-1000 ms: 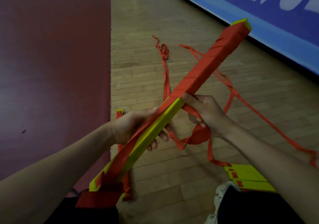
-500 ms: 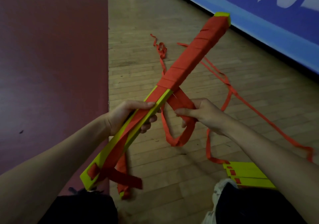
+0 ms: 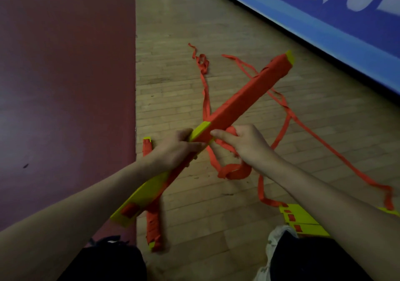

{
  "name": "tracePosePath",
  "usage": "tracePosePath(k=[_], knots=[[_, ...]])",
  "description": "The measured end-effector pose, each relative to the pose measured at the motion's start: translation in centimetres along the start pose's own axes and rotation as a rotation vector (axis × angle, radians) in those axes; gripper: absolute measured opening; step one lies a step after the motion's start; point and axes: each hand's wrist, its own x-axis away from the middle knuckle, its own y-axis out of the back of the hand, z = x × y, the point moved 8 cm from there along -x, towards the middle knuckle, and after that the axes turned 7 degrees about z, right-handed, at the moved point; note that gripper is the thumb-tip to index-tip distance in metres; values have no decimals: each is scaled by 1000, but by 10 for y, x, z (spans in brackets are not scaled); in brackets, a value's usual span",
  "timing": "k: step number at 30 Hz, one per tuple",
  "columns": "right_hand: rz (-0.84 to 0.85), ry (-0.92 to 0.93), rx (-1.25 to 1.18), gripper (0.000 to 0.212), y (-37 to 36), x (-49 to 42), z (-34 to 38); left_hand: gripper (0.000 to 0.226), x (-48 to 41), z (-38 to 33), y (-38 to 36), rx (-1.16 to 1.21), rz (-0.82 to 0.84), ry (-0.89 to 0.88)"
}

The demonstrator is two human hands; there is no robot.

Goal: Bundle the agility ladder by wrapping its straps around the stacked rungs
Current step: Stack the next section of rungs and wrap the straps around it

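The stack of yellow rungs (image 3: 147, 192) slants from lower left to upper right, and its far half (image 3: 249, 94) is wound in red strap. My left hand (image 3: 173, 153) grips the stack at its middle. Just right of it, my right hand (image 3: 244, 144) holds the red strap (image 3: 233, 172) against the stack's underside, with a loop of strap hanging below my wrist. The rest of the strap trails over the floor to the right (image 3: 337, 151) and behind the stack (image 3: 204, 86).
A second wrapped bundle (image 3: 152, 226) lies on the wooden floor under the stack. Loose yellow rungs (image 3: 300, 220) lie by my right knee. A dark red mat (image 3: 65, 86) covers the left. A blue banner (image 3: 324, 25) runs along the back right.
The stack's far end has swung right and lower. My right hand has carried the strap from out beside the stack back in under it, next to my left hand.
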Motion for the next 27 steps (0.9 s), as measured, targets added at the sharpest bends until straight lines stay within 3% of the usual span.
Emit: tracePosePath(k=[3,9,13,16,19,21,24,27], knots=[[-54,-60,5,47,0,-2,-1,25,-1,-4,0,-246,-92,-31],[-75,-151,-54,53,-7,-3,-7,30,13,-31,-17,-1061,-310,-122],[-86,-210,-284,46,-4,-4,-16,36,17,-39,-28,-1194,-314,-202],[-50,-163,-379,38,0,-3,-15,48,13,-34,-25,-856,-115,-166],[-16,-108,-382,45,2,-3,-13,58,7,-12,-16,-100,143,3],[8,-72,-383,51,1,-2,-8,60,11,-1,-25,268,364,89],[49,-3,-420,59,-1,-2,0,65,21,-6,-34,474,578,34],[84,26,-477,50,0,-6,4,67,21,-13,-30,528,582,-56]])
